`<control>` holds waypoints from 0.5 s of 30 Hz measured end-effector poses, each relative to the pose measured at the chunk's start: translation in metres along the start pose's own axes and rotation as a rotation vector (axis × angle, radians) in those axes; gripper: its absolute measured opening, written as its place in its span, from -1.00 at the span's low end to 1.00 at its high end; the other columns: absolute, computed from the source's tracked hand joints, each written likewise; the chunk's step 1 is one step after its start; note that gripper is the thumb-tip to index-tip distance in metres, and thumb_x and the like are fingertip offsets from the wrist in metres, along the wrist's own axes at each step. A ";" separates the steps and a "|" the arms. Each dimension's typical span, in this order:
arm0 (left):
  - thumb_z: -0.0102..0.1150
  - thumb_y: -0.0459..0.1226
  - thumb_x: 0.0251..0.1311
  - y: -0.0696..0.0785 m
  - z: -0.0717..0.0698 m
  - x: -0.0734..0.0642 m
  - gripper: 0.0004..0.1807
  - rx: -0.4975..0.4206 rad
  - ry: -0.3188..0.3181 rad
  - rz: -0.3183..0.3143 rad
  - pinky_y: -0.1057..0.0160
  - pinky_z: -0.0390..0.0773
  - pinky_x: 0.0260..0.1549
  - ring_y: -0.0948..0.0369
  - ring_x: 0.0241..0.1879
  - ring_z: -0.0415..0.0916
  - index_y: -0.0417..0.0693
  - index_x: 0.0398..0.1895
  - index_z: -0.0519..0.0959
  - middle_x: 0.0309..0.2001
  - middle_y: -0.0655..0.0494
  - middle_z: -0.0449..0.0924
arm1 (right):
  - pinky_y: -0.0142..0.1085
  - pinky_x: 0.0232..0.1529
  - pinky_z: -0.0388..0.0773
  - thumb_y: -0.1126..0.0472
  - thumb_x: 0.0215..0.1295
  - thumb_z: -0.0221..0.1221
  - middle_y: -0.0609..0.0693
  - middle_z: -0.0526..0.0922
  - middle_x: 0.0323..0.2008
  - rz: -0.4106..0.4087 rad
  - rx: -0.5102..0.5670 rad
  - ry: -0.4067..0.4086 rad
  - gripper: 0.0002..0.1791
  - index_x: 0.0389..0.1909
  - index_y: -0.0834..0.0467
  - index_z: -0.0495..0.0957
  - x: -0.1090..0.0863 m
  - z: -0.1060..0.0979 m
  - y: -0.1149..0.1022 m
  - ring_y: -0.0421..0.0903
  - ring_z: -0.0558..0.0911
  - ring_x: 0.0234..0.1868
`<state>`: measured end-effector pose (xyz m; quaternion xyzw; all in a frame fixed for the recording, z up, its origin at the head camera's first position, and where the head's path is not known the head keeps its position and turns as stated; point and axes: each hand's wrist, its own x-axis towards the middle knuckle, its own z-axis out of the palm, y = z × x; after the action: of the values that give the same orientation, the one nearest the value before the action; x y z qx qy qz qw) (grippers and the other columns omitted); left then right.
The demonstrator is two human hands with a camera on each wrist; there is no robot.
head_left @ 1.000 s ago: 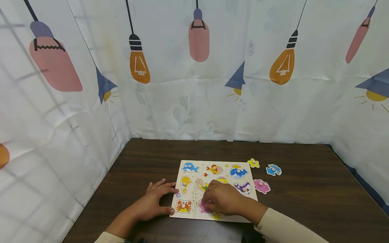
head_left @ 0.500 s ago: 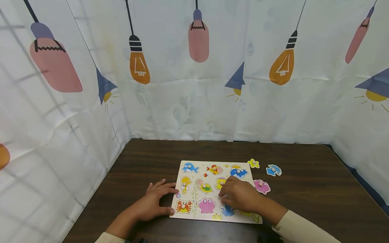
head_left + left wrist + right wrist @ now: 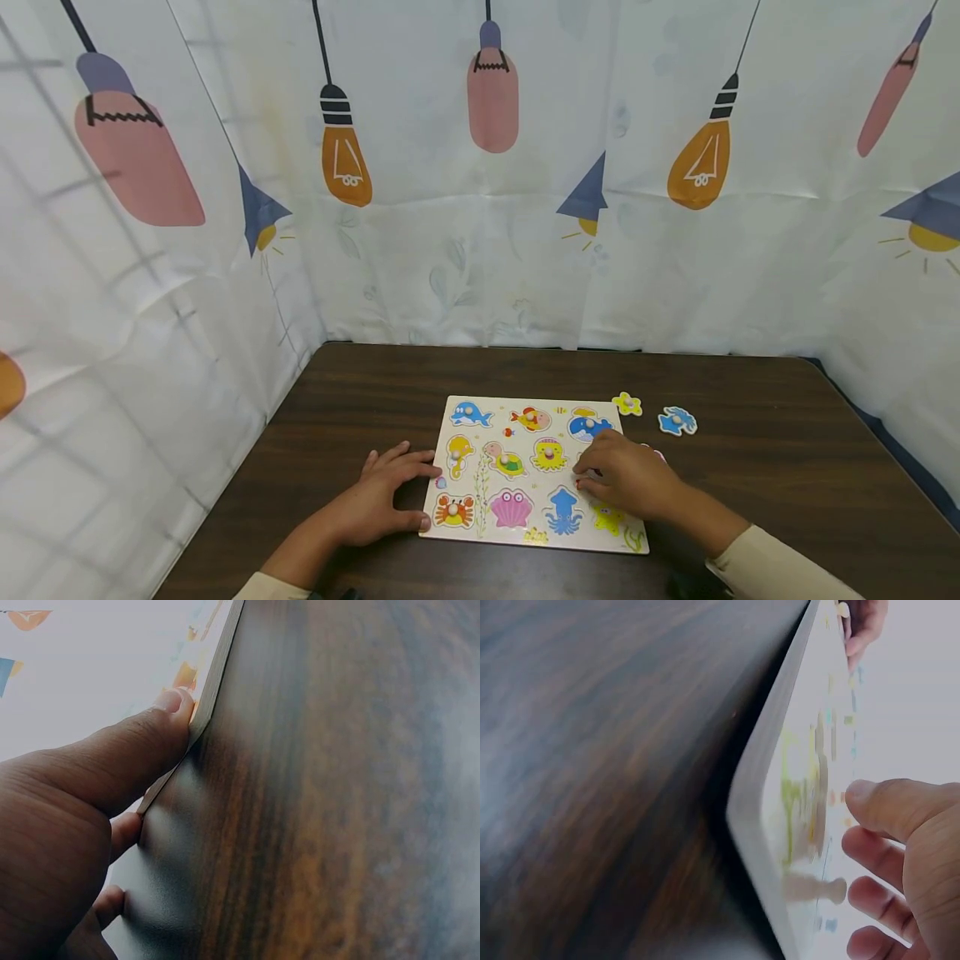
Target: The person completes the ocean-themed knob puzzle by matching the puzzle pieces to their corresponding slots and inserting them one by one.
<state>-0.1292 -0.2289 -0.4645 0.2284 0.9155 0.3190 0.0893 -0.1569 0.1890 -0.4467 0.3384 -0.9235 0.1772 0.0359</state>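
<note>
A wooden peg puzzle board [image 3: 480, 542] with sea animals lies on the table. My left hand [image 3: 382, 496] rests at its left edge, fingers spread, with the thumb [image 3: 161, 720] touching the rim. Above the board's right side hovers my right hand [image 3: 633, 479], with fingers loosely bent and nothing between them; in the right wrist view its thumb [image 3: 889, 806] stands apart from the surface. Knobbed pieces such as the crab [image 3: 453, 510], turtle [image 3: 506, 461] and octopus [image 3: 549, 455] sit in the board. The pink shell [image 3: 512, 508], blue squid [image 3: 563, 512] and yellow star [image 3: 607, 518] pictures show no knobs.
Beyond the board's right edge lie a loose yellow star piece [image 3: 627, 404] and a loose blue piece [image 3: 678, 421]. A loose pink piece is mostly hidden behind my right hand. The dark wooden table [image 3: 787, 467] meets a patterned curtain [image 3: 480, 267] at the back.
My right hand has moved right across the board, from the pink shell picture past the squid, uncovering the octopus and squid and covering the loose pink piece. The left hand has stayed put.
</note>
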 end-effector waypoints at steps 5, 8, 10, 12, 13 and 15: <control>0.50 0.12 0.08 -0.001 0.000 0.000 -0.34 -0.002 -0.004 0.005 -0.49 -0.40 0.32 -0.23 0.55 -0.07 0.34 0.28 0.56 0.46 0.15 0.35 | -0.32 -0.26 0.60 0.03 0.24 0.45 -0.38 0.61 -0.22 0.045 -0.033 -0.005 -0.85 -0.18 -0.14 0.79 -0.006 -0.001 0.008 -0.32 0.50 -0.12; 0.50 0.12 0.07 -0.001 0.000 0.000 -0.34 0.001 -0.005 -0.003 -0.48 -0.39 0.33 -0.21 0.55 -0.07 0.33 0.29 0.56 0.46 0.16 0.35 | -0.30 -0.21 0.61 0.04 0.22 0.45 -0.36 0.63 -0.20 0.062 -0.056 -0.004 -0.81 -0.15 -0.11 0.79 -0.009 -0.004 0.013 -0.29 0.50 -0.09; 0.50 0.12 0.07 -0.001 0.000 0.000 -0.33 0.006 -0.006 -0.011 -0.46 -0.39 0.34 -0.19 0.56 -0.08 0.33 0.29 0.56 0.47 0.18 0.35 | -0.26 -0.16 0.63 0.05 0.22 0.45 -0.35 0.65 -0.19 0.074 -0.060 -0.001 -0.80 -0.13 -0.10 0.80 -0.012 -0.007 0.017 -0.27 0.50 -0.05; 0.50 0.13 0.06 -0.001 0.000 0.000 -0.32 0.011 -0.008 -0.018 -0.45 -0.38 0.35 -0.18 0.56 -0.08 0.32 0.29 0.56 0.47 0.19 0.34 | -0.21 -0.12 0.64 0.06 0.22 0.46 -0.35 0.66 -0.17 0.086 -0.064 0.006 -0.79 -0.12 -0.09 0.80 -0.016 -0.010 0.021 -0.24 0.51 -0.02; 0.50 0.13 0.06 0.000 0.000 0.000 -0.32 0.012 -0.009 -0.022 -0.45 -0.38 0.35 -0.17 0.56 -0.08 0.32 0.29 0.56 0.47 0.20 0.34 | -0.20 -0.11 0.64 0.06 0.21 0.46 -0.34 0.66 -0.16 0.092 -0.072 0.010 -0.78 -0.11 -0.10 0.79 -0.018 -0.011 0.023 -0.23 0.51 -0.01; 0.50 0.13 0.06 0.000 0.000 0.000 -0.32 0.012 -0.009 -0.023 -0.45 -0.38 0.35 -0.17 0.56 -0.08 0.31 0.29 0.56 0.47 0.20 0.34 | -0.19 -0.11 0.64 0.06 0.20 0.47 -0.33 0.67 -0.15 0.109 -0.078 0.023 -0.77 -0.11 -0.10 0.79 -0.021 -0.014 0.027 -0.21 0.52 -0.01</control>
<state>-0.1294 -0.2291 -0.4646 0.2201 0.9195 0.3114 0.0958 -0.1590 0.2258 -0.4458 0.2838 -0.9462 0.1468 0.0499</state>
